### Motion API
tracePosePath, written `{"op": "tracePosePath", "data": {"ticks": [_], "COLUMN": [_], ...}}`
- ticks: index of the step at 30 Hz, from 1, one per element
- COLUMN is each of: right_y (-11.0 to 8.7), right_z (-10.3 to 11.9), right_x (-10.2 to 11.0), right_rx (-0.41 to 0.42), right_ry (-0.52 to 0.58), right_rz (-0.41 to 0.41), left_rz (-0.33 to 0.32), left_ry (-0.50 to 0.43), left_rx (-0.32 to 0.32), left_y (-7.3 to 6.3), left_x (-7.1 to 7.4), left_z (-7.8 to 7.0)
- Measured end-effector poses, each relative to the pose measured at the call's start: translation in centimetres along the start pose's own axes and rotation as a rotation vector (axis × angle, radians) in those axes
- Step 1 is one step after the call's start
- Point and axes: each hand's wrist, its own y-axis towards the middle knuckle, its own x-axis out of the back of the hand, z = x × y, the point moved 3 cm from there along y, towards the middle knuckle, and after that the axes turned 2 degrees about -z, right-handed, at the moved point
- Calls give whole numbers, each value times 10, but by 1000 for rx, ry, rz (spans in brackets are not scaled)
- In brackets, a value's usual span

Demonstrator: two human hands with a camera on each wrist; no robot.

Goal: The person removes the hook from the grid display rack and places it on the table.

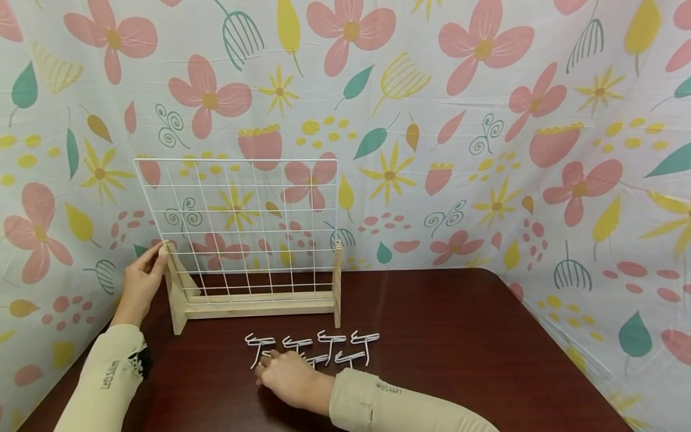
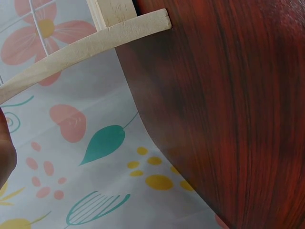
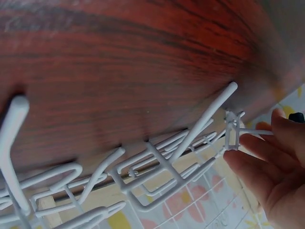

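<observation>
A white wire grid panel [image 1: 236,160] stands upright in a pale wooden stand [image 1: 259,310] at the left of the table. My left hand [image 1: 141,282] grips the top of the stand's left side piece, thumb near its tip; the left wrist view shows this curved side piece [image 2: 95,44] and the edge of a finger [image 2: 5,155]. In front of the stand lie several white wire hooks [image 1: 332,339]. Over the left end of their front row, my right hand [image 1: 291,378] pinches one white wire hook [image 3: 232,136] between thumb and fingers, partly hiding those behind it.
The dark red-brown table [image 1: 442,336] extends to the right of the hooks. A floral cloth [image 1: 410,126] hangs along the back and sides, close behind the grid. The stand's right side piece [image 1: 338,288] rises just behind the hooks.
</observation>
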Motion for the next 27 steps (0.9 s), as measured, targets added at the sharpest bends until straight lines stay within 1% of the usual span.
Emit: {"op": "tracePosePath", "data": {"ticks": [7,11,19,23,27], "right_y": [-4,-6,-9,-10,-10], "right_z": [6,8,12,13,12], "right_x": [3,3,-1,-1,-2], "right_rx": [4,10,27,32,36], "right_ry": [-70,-117,-212,-229,-227], "right_rz": [108,150,175,168,169], "left_rz": [-2,4,16,19,8], "left_ry": [-10,-14,-1,1,0], "left_rx": [-7,-3,18,23,16], "left_y": [1,1,2,2,2], "left_x": [0,0,0,0,0], "left_z": [1,2,3,2,2]}}
